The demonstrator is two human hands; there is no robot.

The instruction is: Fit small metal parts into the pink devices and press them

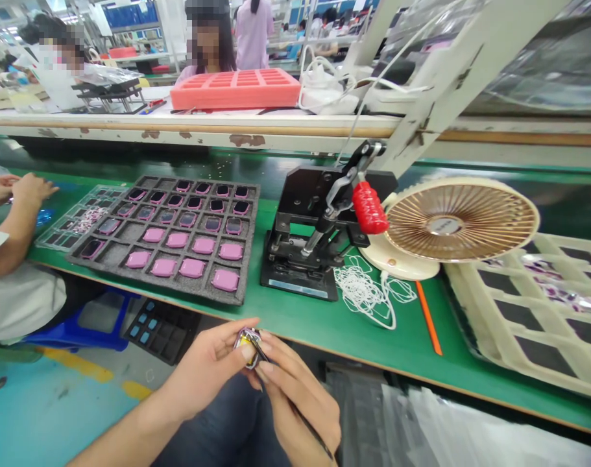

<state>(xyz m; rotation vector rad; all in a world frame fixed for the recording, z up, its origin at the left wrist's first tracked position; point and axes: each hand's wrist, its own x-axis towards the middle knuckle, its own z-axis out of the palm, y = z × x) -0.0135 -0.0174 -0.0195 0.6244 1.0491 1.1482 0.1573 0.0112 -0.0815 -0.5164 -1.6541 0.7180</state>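
Observation:
Just in front of the bench edge, my left hand (212, 363) is closed on a small purple-rimmed watch case (244, 338), its inside facing up with something yellow in it. My right hand (300, 395) grips a slim dark pair of tweezers (309, 423), whose tip reaches into the case. Fingers partly cover the case, so the tip's exact contact is hidden. Beyond my hands, a grey foam tray (124, 234) holds several pink-purple watch cases (191, 267) and dark-screened ones. A black toggle press (300, 259) with a red handle (369, 207) stands right of that tray.
A cream fan (460, 220), a white cable bundle (361, 288) and an orange stick (429, 318) lie to the right, beside a cream divided tray (499, 337). At left, a co-worker's hands (30, 188) are near a clear tray (56, 237). A red foam tray (237, 97) sits on the shelf.

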